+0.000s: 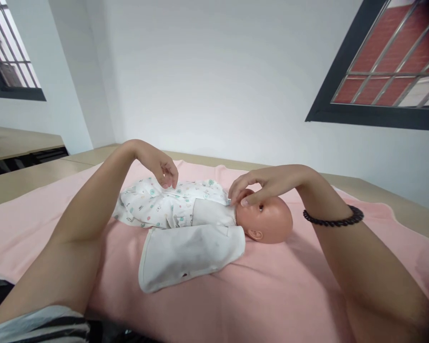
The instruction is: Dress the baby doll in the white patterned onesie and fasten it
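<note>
At the far left I saw a window [10,52] and a bare table [17,140]. My left hand [160,166] hung over the doll's [200,209] printed suit [157,202], fingertips pinched narrow on the cloth at its front seam. The doll lay on its back on the pink blanket [271,290], head to the right. A white bib [189,252] lay spread on the near side, seemingly fastened at the neck, though I couldn't be sure. My right hand [264,183], bracelet [334,220] on the wrist, touched the collar beside the face with curled fingers, holding nothing I could make out. Dressing looked nearly finished; only straightening seemed left.
</note>
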Demonstrator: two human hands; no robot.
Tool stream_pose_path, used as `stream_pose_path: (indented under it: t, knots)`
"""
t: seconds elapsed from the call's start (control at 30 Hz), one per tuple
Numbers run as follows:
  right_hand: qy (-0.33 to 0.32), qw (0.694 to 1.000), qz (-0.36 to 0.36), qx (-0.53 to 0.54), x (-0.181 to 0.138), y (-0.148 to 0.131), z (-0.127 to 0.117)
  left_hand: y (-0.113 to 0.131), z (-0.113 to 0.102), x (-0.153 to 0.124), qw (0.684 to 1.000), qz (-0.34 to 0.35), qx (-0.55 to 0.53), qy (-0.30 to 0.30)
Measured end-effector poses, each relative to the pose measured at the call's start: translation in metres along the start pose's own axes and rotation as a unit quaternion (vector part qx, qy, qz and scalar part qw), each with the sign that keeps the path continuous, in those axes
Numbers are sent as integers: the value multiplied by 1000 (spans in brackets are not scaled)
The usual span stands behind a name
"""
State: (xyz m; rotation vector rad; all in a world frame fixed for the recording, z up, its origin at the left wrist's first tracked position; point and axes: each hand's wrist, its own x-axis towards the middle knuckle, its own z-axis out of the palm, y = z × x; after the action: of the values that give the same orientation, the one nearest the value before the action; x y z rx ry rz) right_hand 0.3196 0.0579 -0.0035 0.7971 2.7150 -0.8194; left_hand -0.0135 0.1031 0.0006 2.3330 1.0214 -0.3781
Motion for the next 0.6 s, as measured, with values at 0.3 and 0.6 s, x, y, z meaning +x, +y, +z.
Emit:
stream_pose_path:
  t: [0.3,0.6]
  knots:
    - [38,970,-12,-241,27,-79,91,31,11,2,998,5,65,-15]
    - [240,803,-26,-546,56,-84,185,73,40,-16,978,-77,192,17]
